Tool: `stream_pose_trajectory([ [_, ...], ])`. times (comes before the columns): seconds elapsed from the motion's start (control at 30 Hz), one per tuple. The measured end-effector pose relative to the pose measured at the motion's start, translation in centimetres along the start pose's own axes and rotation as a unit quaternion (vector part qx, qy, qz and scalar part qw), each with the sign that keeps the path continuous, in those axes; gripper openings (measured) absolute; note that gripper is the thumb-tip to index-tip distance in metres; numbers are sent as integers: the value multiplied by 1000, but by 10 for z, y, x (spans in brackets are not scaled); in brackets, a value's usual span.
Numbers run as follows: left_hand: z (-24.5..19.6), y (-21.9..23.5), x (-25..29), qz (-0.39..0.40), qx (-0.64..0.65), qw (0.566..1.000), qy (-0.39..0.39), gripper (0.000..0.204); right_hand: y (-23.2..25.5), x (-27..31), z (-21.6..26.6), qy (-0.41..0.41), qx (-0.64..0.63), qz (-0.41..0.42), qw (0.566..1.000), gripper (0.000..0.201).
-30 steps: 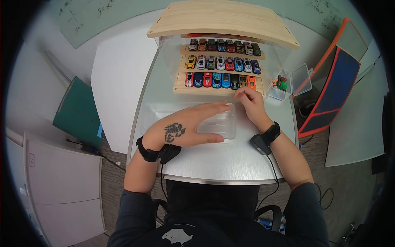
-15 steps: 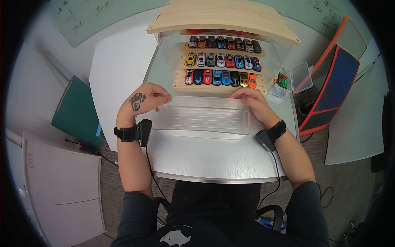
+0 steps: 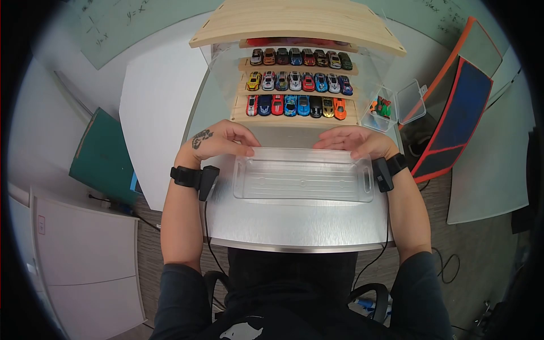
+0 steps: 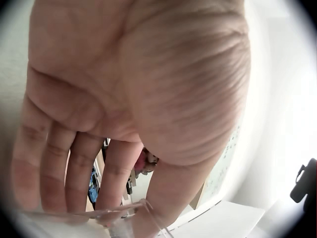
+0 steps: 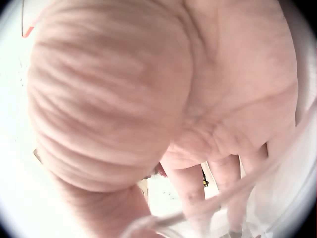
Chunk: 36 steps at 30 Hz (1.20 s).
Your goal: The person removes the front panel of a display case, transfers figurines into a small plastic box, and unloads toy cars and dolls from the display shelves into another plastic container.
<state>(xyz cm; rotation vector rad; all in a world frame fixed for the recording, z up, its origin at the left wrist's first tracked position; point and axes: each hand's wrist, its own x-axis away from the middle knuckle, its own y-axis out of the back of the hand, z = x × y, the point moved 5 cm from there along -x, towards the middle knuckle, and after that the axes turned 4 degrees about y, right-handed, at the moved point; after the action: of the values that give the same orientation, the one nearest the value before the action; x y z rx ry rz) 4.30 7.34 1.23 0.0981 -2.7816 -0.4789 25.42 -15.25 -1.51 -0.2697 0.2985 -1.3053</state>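
A long clear plastic tray (image 3: 303, 180), with ribs along its bottom and a slot at its right end, lies low over the metal table (image 3: 294, 224). At its far edge on the left, my left hand (image 3: 222, 139) pinches the rim, thumb (image 3: 243, 151) on the near side. My right hand (image 3: 362, 139) grips the same edge further right, thumb near the rim and fingers stretched out behind it. Both wrist views look onto a palm, with the tray's clear edge (image 5: 213, 203) crossing the right fingers and the left fingers (image 4: 57, 183) reaching down behind the rim.
Behind the tray stands a wooden display shelf (image 3: 294, 22) with rows of toy cars (image 3: 294, 81). Right of it is a small clear box (image 3: 374, 122), lid open, holding colourful small pieces (image 3: 383, 107). Cables run from the wrist cameras over the table's front edge.
My left hand has swung back from across the tray to its far left side. The tray has shifted right and toward me, and my right hand has moved further along its edge.
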Motion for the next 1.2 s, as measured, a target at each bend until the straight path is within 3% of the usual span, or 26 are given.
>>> stream_pose_trajectory([
  [0.27,20,4,-8,19,58,998,-14,17,23,11,-5,-14,-24,-22,999,76],
  [0.37,22,0,-10,32,76,996,-38,18,26,9,-8,-13,-41,-37,998,62],
  [0.47,22,-4,-15,64,149,985,-58,17,31,16,-11,-19,-62,-106,992,47],
  [0.57,21,-8,-17,85,169,979,-81,18,26,21,-7,25,18,-155,987,32],
  [0.67,19,-11,-15,93,159,981,-69,15,21,18,-8,35,94,-113,989,34],
  [0.77,5,-12,-19,72,173,978,-96,14,21,25,-5,83,-5,-78,994,40],
  [0.83,5,-3,-20,-75,170,983,-11,12,18,25,-3,95,-12,-53,994,43],
  [0.87,6,-4,-22,-75,169,983,-12,12,14,24,-2,108,-21,-25,994,47],
  [0.93,15,6,-25,-186,35,982,20,16,12,24,-2,86,-1,-33,996,49],
  [0.97,19,6,-26,-184,31,982,19,16,12,26,-4,64,17,-43,997,51],
  [1.03,1,9,-21,-253,-136,948,-137,20,13,30,-4,44,9,-58,997,54],
  [1.07,-4,10,-22,-250,-141,948,-138,20,13,32,-7,23,0,-73,997,56],
  [1.13,-22,9,-20,-264,-322,894,-166,26,13,34,-6,22,-6,-71,997,58],
  [1.2,-35,6,-22,-258,-383,875,-147,29,15,35,-8,19,-10,-69,997,61],
])
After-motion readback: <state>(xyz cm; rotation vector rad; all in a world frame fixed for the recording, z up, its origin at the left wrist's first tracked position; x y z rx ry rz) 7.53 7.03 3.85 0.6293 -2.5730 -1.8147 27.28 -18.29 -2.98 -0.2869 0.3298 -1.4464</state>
